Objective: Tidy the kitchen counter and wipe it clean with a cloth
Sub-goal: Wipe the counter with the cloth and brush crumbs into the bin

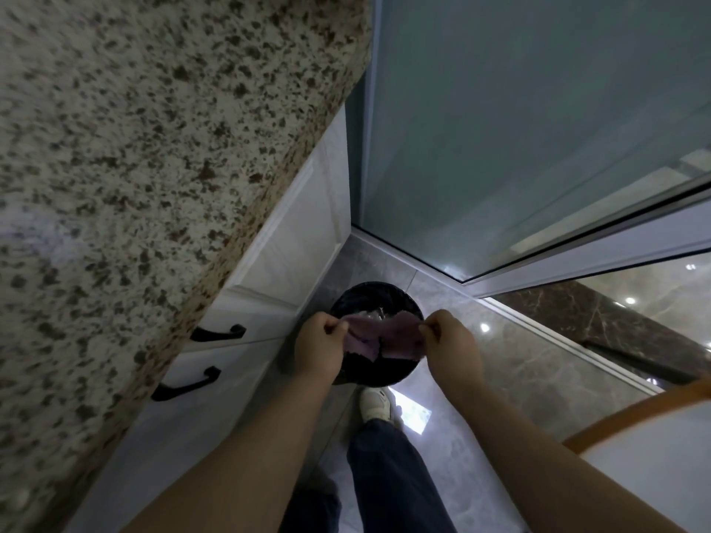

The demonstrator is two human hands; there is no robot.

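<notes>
A purple cloth hangs stretched between my two hands, right over a round black bin on the floor. My left hand pinches the cloth's left edge and my right hand pinches its right edge. The cloth sags in the middle and is blurred. Some pale scraps lie inside the bin behind the cloth. The speckled granite counter fills the left of the view, with its edge running diagonally above the bin.
White cabinet drawers with two black handles sit under the counter, close to the bin's left. A frosted glass sliding door and its track stand behind and to the right. My leg and pale shoe stand on the glossy tile floor.
</notes>
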